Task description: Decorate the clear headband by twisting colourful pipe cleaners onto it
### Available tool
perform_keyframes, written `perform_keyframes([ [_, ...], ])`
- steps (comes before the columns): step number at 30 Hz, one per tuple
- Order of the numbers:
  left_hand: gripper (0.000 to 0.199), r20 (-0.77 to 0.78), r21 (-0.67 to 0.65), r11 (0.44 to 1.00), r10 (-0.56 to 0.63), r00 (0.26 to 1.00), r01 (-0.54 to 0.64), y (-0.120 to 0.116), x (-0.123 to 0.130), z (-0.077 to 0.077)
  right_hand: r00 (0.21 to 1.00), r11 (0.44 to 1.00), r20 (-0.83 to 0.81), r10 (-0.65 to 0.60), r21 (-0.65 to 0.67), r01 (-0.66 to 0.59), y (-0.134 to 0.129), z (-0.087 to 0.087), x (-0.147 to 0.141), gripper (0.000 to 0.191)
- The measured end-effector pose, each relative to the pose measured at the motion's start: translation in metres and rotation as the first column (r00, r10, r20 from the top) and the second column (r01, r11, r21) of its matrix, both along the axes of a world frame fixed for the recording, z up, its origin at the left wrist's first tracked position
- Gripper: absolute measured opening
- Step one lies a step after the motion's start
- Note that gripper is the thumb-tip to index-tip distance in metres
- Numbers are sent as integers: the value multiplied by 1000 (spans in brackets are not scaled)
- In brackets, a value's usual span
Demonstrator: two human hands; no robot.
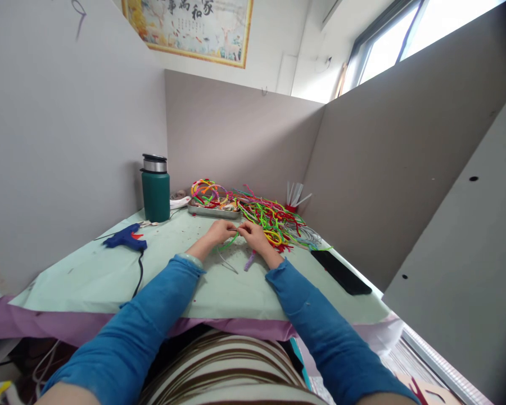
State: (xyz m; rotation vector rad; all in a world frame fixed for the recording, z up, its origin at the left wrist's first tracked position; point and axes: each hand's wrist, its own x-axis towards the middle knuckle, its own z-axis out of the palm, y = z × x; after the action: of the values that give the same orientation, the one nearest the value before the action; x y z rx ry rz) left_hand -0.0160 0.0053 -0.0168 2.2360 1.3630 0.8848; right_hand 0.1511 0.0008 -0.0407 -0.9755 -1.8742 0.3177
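Observation:
Over the middle of the table, my left hand and my right hand meet at their fingertips. Both are closed in a pinch on a thin piece between them, too small to make out clearly. A green fuzzy stem hangs below the fingers of my left hand. Under it a thin pale wire reaches down over the tablecloth. A short purple fuzzy piece is just below my right hand. Behind my right hand spreads a tangled pile of coloured fuzzy stems.
A blue glue gun with a black cord lies at the left, near a green bottle. A metal tray of colourful pieces stands at the back. White sticks stand behind the pile. A black flat object lies right. Partitions surround the table.

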Motion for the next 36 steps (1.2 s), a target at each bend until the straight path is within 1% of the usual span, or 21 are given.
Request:
perform_keyframes([
  [7, 27, -42, 6, 1000, 7, 999, -7, 3, -1, 1, 1000, 1000, 2, 21, -7, -21, 0, 1, 0, 22],
  [11, 35, -27, 14, 1000, -11, 1000, 12, 4, -2, 2, 1000, 1000, 1, 13, -11, -13, 0, 1, 1, 22],
  [15, 49, 14, -26, 1000, -16, 1000, 17, 1, -2, 4, 1000, 1000, -4, 21, -17, -21, 0, 2, 1, 22],
  [19, 56, 35, -91, 996, 3, 999, 0, -4, -1, 6, 1000, 999, -5, 25, -28, -25, 0, 2, 1, 21],
  [22, 57, 38, -127, 992, 7, 999, -2, -7, -1, 8, 1000, 999, -4, 30, -28, -30, 0, 1, 1, 21],
  [26, 55, 97, -190, 981, -25, 995, 43, -10, 1, 11, 999, 999, 5, 45, -26, -45, -1, 0, 1, 21],
  [30, 54, 101, -212, 977, -3, 995, 24, -11, 0, 11, 997, 997, 27, 70, -35, -69, -2, -1, -1, 16],
  [36, 55, 100, -215, 976, 4, 995, 17, -6, 0, 7, 998, 999, 41, 38, -26, -37, -3, 0, -3, 14],
])
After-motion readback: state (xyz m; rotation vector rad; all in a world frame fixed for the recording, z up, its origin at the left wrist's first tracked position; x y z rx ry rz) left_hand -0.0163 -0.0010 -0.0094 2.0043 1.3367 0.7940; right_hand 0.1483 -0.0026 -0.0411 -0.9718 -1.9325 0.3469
